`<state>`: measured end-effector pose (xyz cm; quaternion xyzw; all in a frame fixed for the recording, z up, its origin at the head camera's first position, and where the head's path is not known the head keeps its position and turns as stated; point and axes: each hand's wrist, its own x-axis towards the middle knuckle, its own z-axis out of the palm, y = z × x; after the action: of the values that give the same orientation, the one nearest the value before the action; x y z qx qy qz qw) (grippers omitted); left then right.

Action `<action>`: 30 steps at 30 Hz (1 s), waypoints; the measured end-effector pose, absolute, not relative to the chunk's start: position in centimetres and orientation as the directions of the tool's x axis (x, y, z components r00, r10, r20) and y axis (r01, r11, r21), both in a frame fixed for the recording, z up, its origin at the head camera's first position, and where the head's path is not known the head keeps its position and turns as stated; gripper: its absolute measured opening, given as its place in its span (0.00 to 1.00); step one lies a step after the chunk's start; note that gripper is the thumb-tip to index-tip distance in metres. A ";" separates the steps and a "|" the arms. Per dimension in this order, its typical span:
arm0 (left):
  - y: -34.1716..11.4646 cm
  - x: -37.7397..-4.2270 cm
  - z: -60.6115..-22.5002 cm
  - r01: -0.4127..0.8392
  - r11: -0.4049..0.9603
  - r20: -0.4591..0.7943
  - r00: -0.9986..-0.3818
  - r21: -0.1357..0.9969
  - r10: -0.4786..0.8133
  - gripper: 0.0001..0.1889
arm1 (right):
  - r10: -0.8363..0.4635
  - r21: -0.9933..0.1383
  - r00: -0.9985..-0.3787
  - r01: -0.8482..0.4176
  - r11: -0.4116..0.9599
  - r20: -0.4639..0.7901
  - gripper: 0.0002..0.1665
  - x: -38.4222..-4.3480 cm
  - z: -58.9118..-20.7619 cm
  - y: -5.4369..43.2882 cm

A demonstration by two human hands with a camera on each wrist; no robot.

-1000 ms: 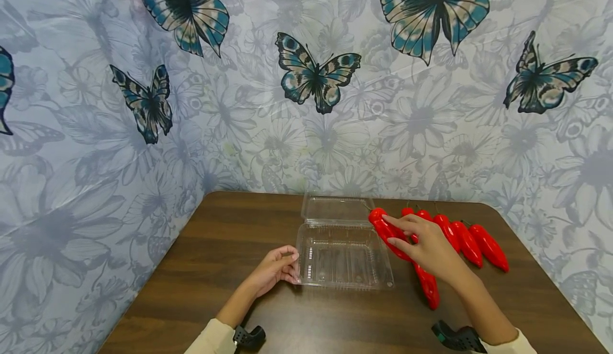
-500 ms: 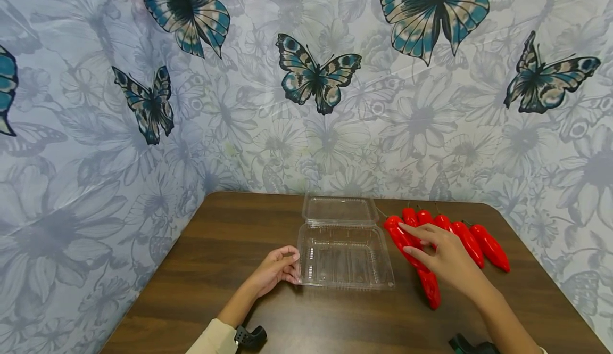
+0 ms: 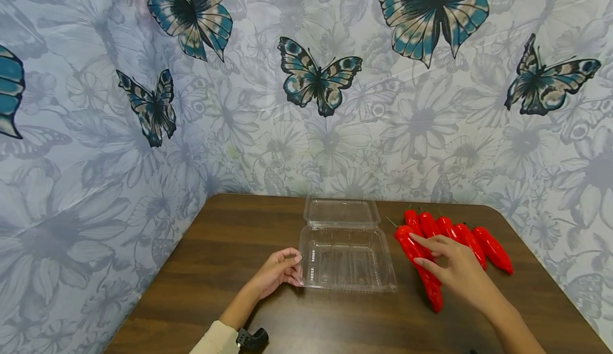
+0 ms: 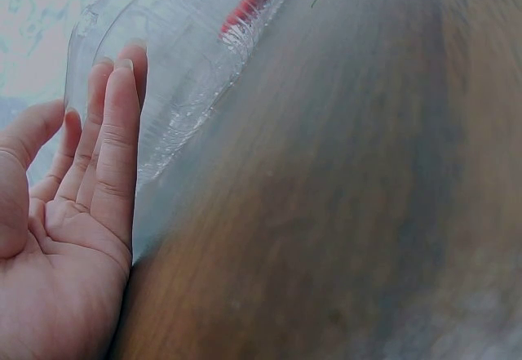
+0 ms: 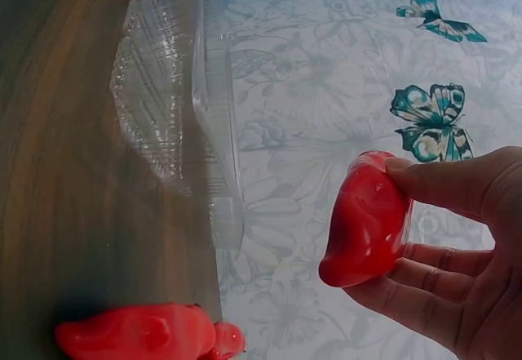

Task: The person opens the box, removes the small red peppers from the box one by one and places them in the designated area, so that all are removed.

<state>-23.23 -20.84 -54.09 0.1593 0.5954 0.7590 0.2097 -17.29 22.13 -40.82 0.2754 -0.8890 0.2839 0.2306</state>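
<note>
A clear plastic clamshell container point(image 3: 342, 266) stands with its lid point(image 3: 342, 212) folded back on the brown table. My left hand point(image 3: 278, 273) pinches the container's left edge between thumb and fingers; in the left wrist view the fingers point(image 4: 118, 148) lie along its wall. Right of the container, my right hand point(image 3: 457, 271) holds a glossy red chili pepper point(image 3: 408, 243) by its sides, stem pointing away to the left. The right wrist view shows this held pepper point(image 5: 367, 221) raised off the table. Beneath and beyond it, several more red peppers point(image 3: 492, 248) lie in a row, partly hidden by the hand.
The wooden table point(image 3: 230, 237) reaches back to a wall covered with a butterfly-print cloth point(image 3: 321, 151). One pepper point(image 3: 433, 295) lies nearest the table's front, below the held one. A black wrist device point(image 3: 253, 339) sits on the left forearm.
My right hand has moved to the right with the pepper, away from the container's right edge and over the row of peppers. The left hand keeps its place on the container.
</note>
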 end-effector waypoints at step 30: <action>-20.9 -23.4 -54.6 -0.106 -0.225 0.029 -0.850 0.969 0.526 0.10 | -0.246 -0.383 -0.779 -0.524 0.761 0.577 0.39 -14.4 -43.3 26.0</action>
<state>-23.36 -20.92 -54.57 0.1788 0.5870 0.7618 0.2076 -14.40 26.03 -43.28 0.2133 -0.9028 0.2725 0.2554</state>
